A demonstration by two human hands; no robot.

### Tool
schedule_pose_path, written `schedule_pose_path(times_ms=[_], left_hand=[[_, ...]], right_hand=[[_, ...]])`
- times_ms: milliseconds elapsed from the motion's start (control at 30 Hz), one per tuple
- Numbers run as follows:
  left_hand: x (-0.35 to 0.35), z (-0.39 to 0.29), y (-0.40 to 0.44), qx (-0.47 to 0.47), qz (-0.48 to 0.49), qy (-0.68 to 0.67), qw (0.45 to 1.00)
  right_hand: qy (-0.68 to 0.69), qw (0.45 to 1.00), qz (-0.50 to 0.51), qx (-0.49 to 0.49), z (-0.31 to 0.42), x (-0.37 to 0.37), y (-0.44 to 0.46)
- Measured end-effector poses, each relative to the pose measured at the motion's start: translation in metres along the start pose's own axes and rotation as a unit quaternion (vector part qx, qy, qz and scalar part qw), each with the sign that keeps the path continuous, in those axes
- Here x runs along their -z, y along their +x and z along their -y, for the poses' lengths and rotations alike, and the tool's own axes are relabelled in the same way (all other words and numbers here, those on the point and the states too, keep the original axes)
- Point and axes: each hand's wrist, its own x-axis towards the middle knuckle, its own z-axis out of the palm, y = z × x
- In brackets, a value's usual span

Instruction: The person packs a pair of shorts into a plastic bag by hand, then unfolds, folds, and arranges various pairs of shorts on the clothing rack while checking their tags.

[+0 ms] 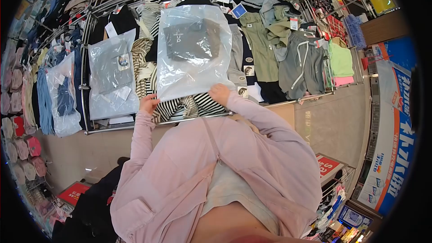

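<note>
- Plastic bag (pixel 193 78), translucent, with a dark grey garment (pixel 202 40) folded inside: it lies on the clothes display, directly in front of me, its near edge above striped cloth (pixel 169 110).
- Grip: my left hand (pixel 149 103) pinches the near left corner; my right hand (pixel 219 93) closes on the near edge towards the right corner. The far end is unheld.
- Risk, slipping: the film looks slick and thin, so a corner could slide from my fingertips if I pull unevenly.
- Risk, tearing: both holds sit at the margin, and a hard tug could stretch or split the film there.
- Risk, shifting contents: the garment sits towards the far end; tilting the bag could send it sliding or bunch it up.
- Risk, snagging: loose striped folds and the metal rail (pixel 180 120) are near my hands; a low drag could catch the film or pull cloth along.
- Obscured: my thumb and fingers partly hide the held edge. Glare blurs the garment's pale print, and I cannot tell whether the bag is sealed. Clothes beneath it are covered; the outermost racks are cut off by the lens's dark border.
</note>
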Motion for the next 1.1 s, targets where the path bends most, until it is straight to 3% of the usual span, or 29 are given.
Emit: schedule_pose_path(times_ms=[33,67,100,133,167,233,267,300,333,367,400,433,467,500,533,567,600,633,667,700,733,800,867,900,933,967,1000,1067,1100], left_hand=[[0.004,0.003,0.005,0.007,0.008,0.098,0.995],[0.005,0.007,0.013,0.004,0.010,0.098,0.995],[0.005,0.009,0.024,-0.130,-0.040,0.299,0.944],[0.004,0.005,0.032,-0.256,-0.091,0.481,0.834],[-0.050,-0.060,-0.016,-0.210,-0.165,0.545,0.795],[-0.102,-0.098,0.014,-0.486,-0.249,0.546,0.635],[-0.136,-0.111,0.028,-0.537,-0.176,0.532,0.630],[-0.158,-0.119,0.043,-0.584,-0.103,0.515,0.619],[-0.159,-0.121,0.059,-0.588,-0.109,0.514,0.615],[-0.162,-0.121,0.072,-0.586,-0.049,0.570,0.575],[-0.163,-0.120,0.087,-0.577,0.012,0.621,0.530],[-0.148,-0.127,0.094,-0.481,-0.022,0.670,0.564],[-0.138,-0.151,0.076,-0.339,-0.088,0.721,0.598],[-0.120,-0.153,0.086,-0.228,-0.127,0.676,0.689],[-0.099,-0.152,0.101,-0.156,-0.163,0.682,0.696],[-0.092,-0.151,0.102,-0.201,-0.198,0.673,0.683],[-0.090,-0.146,0.099,-0.243,-0.230,0.662,0.671],[-0.097,-0.140,0.099,-0.235,-0.224,0.664,0.674],[-0.110,-0.141,0.103,-0.284,-0.206,0.577,0.737],[-0.121,-0.144,0.107,-0.332,-0.187,0.482,0.789],[-0.128,-0.147,0.109,-0.329,-0.186,0.483,0.790],[-0.132,-0.149,0.106,-0.222,-0.201,0.518,0.801],[-0.115,-0.139,0.124,-0.245,-0.224,0.512,0.792],[-0.109,-0.137,0.125,-0.250,-0.184,0.446,0.839],[-0.103,-0.134,0.127,-0.253,-0.142,0.378,0.879],[-0.100,-0.131,0.134,-0.254,-0.141,0.389,0.874],[-0.099,-0.127,0.139,-0.251,-0.138,0.387,0.877],[-0.093,-0.121,0.152,-0.208,-0.074,0.320,0.921],[-0.087,-0.103,0.176,-0.221,-0.058,0.221,0.948]], right_hand=[[-0.003,1.000,-0.001,0.000,0.000,0.016,0.002],[0.038,0.972,0.218,-0.084,0.000,0.045,0.010],[0.077,0.888,0.422,-0.164,-0.004,0.066,0.018],[0.075,0.890,0.418,-0.166,-0.010,0.073,0.027],[0.107,0.945,0.230,-0.207,-0.018,0.078,0.039],[0.134,0.955,-0.113,-0.240,-0.036,0.085,0.080],[0.132,0.928,-0.257,-0.237,-0.047,0.085,0.108],[0.130,0.928,-0.261,-0.230,-0.061,0.080,0.124],[0.035,0.963,-0.223,-0.150,-0.076,0.070,0.137],[-0.063,0.979,-0.182,-0.068,-0.096,0.058,0.148],[-0.005,0.986,-0.107,-0.128,-0.126,0.051,0.144],[0.057,0.980,-0.029,-0.189,-0.160,0.047,0.129],[0.065,0.925,0.068,-0.368,-0.188,0.071,0.126],[0.071,0.829,0.164,-0.530,-0.210,0.095,0.122],[-0.068,0.831,0.005,-0.551,-0.231,0.068,0.105],[-0.204,0.796,-0.152,-0.549,-0.245,0.038,0.093],[-0.202,0.797,-0.142,-0.551,-0.242,0.035,0.098],[-0.043,0.872,-0.164,-0.460,-0.233,0.036,0.111],[0.117,0.910,-0.185,-0.351,-0.224,0.041,0.128],[0.031,0.983,-0.040,-0.176,-0.218,0.044,0.142],[0.034,0.983,-0.038,-0.178,-0.223,0.050,0.145],[-0.091,0.912,0.040,-0.398,-0.250,0.056,0.150],[-0.184,0.733,-0.166,-0.633,-0.290,0.033,0.137],[-0.186,0.734,-0.159,-0.634,-0.299,0.037,0.132],[-0.031,0.743,-0.111,-0.659,-0.304,0.044,0.126],[0.125,0.731,-0.063,-0.668,-0.308,0.048,0.125],[0.122,0.730,-0.059,-0.670,-0.314,0.037,0.125],[0.313,0.723,-0.189,-0.586,-0.320,0.010,0.131],[0.313,0.723,-0.189,-0.586,-0.328,0.010,0.134]])
